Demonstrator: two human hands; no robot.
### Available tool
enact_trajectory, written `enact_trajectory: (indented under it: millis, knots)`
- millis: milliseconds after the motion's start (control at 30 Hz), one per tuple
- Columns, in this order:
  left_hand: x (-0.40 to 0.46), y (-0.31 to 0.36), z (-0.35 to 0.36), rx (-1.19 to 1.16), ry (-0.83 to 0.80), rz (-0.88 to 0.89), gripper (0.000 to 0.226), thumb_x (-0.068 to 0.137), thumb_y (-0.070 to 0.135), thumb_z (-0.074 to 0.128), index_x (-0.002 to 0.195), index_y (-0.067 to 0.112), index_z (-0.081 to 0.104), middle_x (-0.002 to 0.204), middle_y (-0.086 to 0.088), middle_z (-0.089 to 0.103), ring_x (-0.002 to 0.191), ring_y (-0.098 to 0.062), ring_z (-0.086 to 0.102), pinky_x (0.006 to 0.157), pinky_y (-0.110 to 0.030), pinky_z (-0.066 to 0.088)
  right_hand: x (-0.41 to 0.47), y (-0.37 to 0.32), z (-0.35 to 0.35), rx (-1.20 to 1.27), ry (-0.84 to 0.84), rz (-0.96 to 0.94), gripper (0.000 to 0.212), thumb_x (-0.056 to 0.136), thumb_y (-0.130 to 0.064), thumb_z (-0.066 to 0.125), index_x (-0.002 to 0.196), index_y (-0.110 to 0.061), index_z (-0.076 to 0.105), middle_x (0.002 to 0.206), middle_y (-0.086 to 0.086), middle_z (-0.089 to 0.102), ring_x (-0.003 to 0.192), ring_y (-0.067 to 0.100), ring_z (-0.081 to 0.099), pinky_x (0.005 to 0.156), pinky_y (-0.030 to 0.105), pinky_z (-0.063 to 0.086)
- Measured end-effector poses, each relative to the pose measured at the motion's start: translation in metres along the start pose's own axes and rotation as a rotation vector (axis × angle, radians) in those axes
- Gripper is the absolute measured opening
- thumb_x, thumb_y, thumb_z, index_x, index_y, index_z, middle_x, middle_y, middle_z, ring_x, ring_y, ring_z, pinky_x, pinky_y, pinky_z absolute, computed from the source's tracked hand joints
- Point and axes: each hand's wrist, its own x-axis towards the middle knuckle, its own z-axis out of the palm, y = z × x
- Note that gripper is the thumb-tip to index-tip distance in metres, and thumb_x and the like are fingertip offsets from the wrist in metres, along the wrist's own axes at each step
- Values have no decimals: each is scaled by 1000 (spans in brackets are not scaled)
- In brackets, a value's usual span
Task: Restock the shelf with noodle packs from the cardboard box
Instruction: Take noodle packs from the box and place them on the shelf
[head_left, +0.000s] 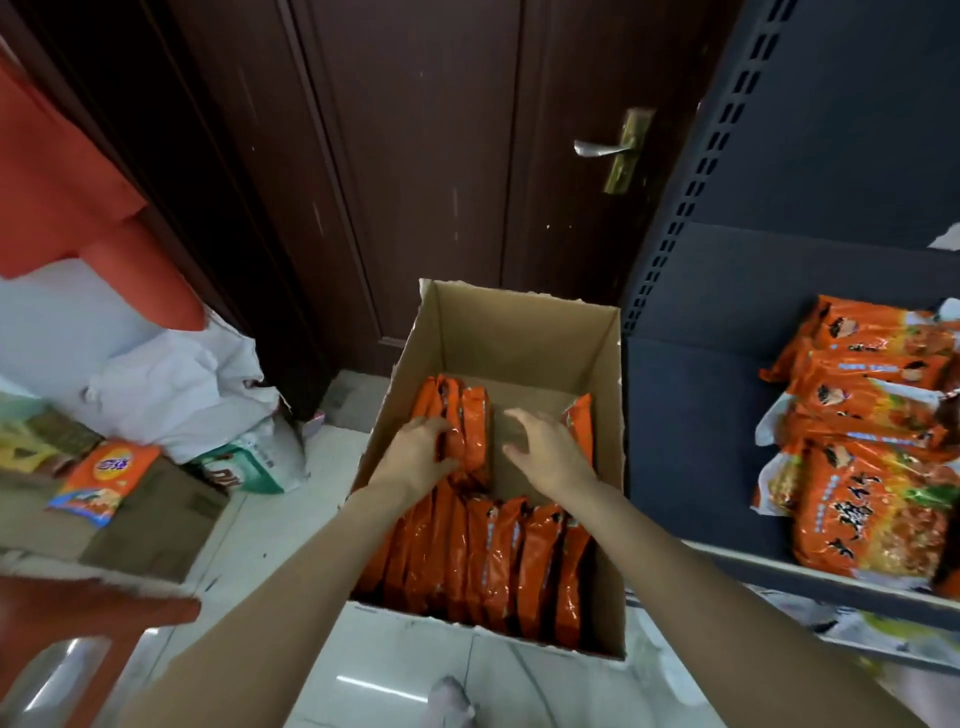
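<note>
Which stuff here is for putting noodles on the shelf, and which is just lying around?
For the job:
cardboard box
noodle packs in the box
shelf
noodle packs on the shelf
left hand
right hand

Just lying around:
orange packet on the floor
white bags
door

1. Box (519, 332): plain brown cardboard, matt, torn ragged rim.
2. Packs (498, 551) in box: glossy orange plastic film, crinkled, catching highlights.
3. Shelf packs (872, 499): same shiny printed film, clear ends.
4. Shelf (691, 426): dark painted metal, matt; perforated upright.
5. Door (415, 156): dark brown wood, slight sheen, scuffed.
6. Handle (602, 148): bright metal on a dull brass-coloured plate.
7. Floor (395, 660): pale polished tile, reflective.
8. Sack (176, 395): white, crumpled, soft-looking; material unclear.
9. Left cardboard (156, 525): flat brown, matt.
</note>
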Motion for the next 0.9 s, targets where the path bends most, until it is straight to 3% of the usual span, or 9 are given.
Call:
enact_trajectory:
  millis: [133, 267, 500, 567, 667, 800, 900]
  knots:
    - [7, -14, 19, 49, -100, -39, 56, 79, 28, 73, 129, 20, 50, 134, -6, 43, 129, -25, 37, 106, -35, 32, 12, 0, 37, -2, -81, 76, 53, 87, -20, 63, 137, -21, 44, 130, 6, 56, 122, 23, 51, 104, 36, 41]
    - [9, -20, 28, 117, -59, -14, 51, 78, 31, 72, 124, 19, 53, 133, -6, 46, 128, -25, 36, 105, -36, 34, 21, 2, 56, 9, -139, 111, 56, 83, -15, 67, 134, -24, 46, 114, 6, 65, 107, 23, 61, 95, 36, 47]
    - [17, -23, 33, 230, 3, 67, 19, 90, 26, 58, 106, 18, 63, 116, -6, 59, 114, -24, 48, 95, -36, 41, 27, -1, 68, -38, -32, 135, 16, 90, -12, 56, 102, -22, 59, 90, -1, 64, 91, 21, 63, 71, 26, 45]
    - [19, -22, 32, 231, 22, 100, 13, 92, 22, 54, 99, 18, 64, 111, -6, 60, 110, -25, 50, 92, -36, 42, 28, 0, 65, -61, 30, 147, 14, 91, -10, 52, 93, -21, 60, 86, -2, 65, 88, 22, 64, 68, 26, 44]
    - [23, -18, 27, 50, 106, 134, 10, 93, 14, 51, 93, 11, 61, 102, -11, 59, 96, -26, 58, 88, -36, 47, 30, 4, 53, -13, 125, 143, 10, 92, -11, 53, 94, -19, 59, 88, 1, 67, 85, 21, 64, 70, 31, 50]
    - [23, -9, 4, -176, 165, 136, 14, 97, 8, 42, 89, 16, 50, 76, 2, 55, 65, -9, 56, 61, -19, 44, 29, 4, 24, 68, 220, 59, 6, 91, -14, 57, 91, -19, 55, 85, 0, 66, 77, 17, 65, 72, 38, 54]
    - [25, -2, -18, -259, 265, 119, 16, 98, 11, 40, 85, 16, 48, 68, 5, 52, 60, -6, 53, 52, -13, 40, 23, -3, 1, 89, 275, 30, 4, 93, -19, 55, 90, -20, 53, 83, -1, 66, 75, 15, 66, 69, 36, 55]
